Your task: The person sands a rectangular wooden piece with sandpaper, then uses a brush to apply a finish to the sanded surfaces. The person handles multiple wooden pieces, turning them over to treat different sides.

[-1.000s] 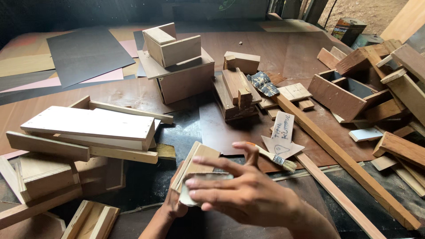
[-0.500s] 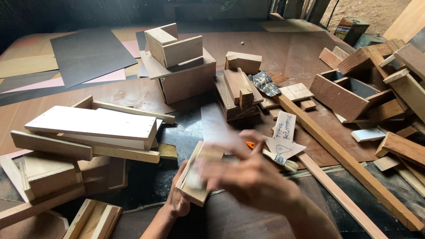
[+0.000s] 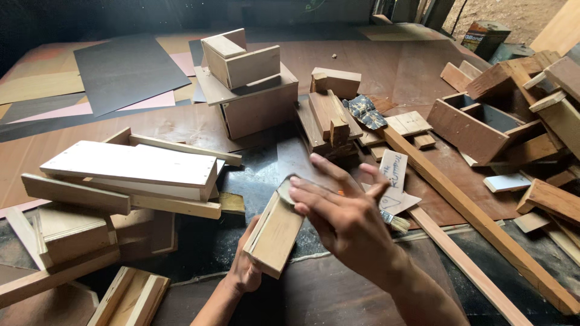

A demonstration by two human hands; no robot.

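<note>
My left hand grips a small flat wooden block from below and tilts its far end upward. My right hand lies over the block's far end, fingers stretched out, pressing a small grey sheet that looks like sandpaper against the top edge. Only the sheet's rim shows under my fingertips. Both hands work low in the middle of the view, above a dark work surface.
Stacked pale boards lie to the left, and stacked wooden boxes stand behind. A long wooden batten runs diagonally on the right beside an open box. A small brush and paper slips lie just past my right hand.
My right hand has slid the grey sheet from the block's face up to its far end. My left hand has tilted the block more steeply.
</note>
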